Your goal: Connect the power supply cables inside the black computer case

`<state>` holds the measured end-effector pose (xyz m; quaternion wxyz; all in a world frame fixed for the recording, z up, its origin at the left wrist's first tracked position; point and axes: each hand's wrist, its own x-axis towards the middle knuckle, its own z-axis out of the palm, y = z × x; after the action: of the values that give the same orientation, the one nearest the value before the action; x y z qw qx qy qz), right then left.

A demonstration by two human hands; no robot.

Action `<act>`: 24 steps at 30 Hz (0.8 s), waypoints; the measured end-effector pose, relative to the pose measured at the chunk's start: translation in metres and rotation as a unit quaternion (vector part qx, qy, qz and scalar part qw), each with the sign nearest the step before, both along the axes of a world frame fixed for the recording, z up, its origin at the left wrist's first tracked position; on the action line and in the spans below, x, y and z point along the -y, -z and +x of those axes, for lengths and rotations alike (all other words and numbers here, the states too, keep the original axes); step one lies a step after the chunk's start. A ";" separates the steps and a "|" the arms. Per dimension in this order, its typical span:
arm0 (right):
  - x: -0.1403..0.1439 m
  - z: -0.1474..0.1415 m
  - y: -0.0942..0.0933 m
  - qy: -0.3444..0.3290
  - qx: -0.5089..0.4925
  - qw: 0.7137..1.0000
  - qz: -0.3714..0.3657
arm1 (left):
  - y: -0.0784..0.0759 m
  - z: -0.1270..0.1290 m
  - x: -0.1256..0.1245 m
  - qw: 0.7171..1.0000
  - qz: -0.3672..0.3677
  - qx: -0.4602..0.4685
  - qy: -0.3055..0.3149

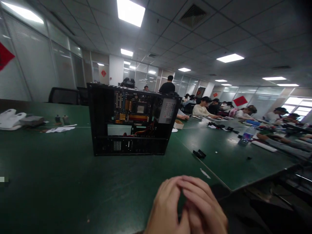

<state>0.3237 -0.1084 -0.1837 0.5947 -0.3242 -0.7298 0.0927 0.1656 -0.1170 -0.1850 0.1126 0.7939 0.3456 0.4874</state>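
My left hand (167,206) and right hand (206,203) are together at the near edge, fingers bent and fingertips meeting in a loose arch with a gap beneath. No part or tool shows in my grip, though my palms are hidden, so I can't tell whether they hold anything small. Neither hand touches the computer case (136,141).

Just beyond my hands, to the right, a white scrap (205,173) lies on the green table (109,188), with black pieces (199,153) farther on.

The case stands upright beyond my hands and slightly left, well apart from them, its open side towards me. The cover is off that side; inside, the circuit board (130,100) and power supply (167,111) sit in place. Cables (147,130) hang loosely below the board; where they end I can't make out. No cooler shows over the pale square (140,109) on the board. From here I can't judge how much is left to do.

Far left lie a white bag (11,118) and a white strip (60,129); far right, a bottle (248,135) and seated people; farthest, a standing person in black (167,87).
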 end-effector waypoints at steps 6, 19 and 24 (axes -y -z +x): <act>-0.142 -0.064 -0.043 0.073 0.272 0.955 0.098 | -0.065 -0.112 -0.070 0.944 0.048 -0.181 -0.272; -0.206 -0.080 -0.034 0.211 0.433 0.875 0.036 | -0.036 -0.193 -0.146 0.839 0.068 -0.341 -0.418; -0.195 -0.072 -0.042 0.206 0.438 0.875 0.006 | -0.039 -0.185 -0.132 0.836 0.066 -0.342 -0.424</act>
<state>0.2514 0.0867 -0.1415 0.2217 -0.4708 -0.8331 -0.1877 -0.0198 0.0147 -0.1461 -0.2833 0.6916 0.6316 0.2062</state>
